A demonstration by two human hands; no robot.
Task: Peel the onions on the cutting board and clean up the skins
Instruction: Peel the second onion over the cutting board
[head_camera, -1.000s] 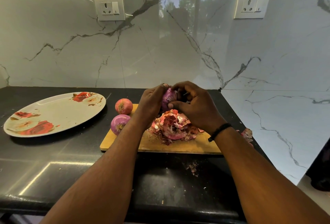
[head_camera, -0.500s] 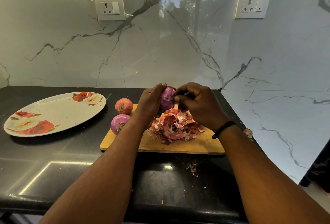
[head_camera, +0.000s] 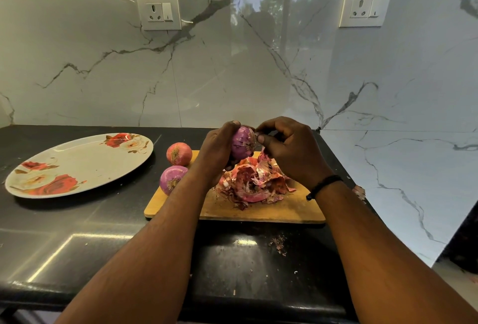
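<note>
Centre frame, a glossy purple peeled onion sits raised above the rectangular wooden cutting board, over a heap of papery red-pink onion skins. At the board's left end, a reddish unpeeled onion lies behind a purple peeled onion.

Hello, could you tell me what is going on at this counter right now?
A person is peeling onions over a wooden cutting board. The left hand holds a purple onion above the board, while the right hand pinches a strip of its skin. A pile of skins lies on the board beneath. Two more onions wait at the board's left edge, beside a floral plate.
</note>
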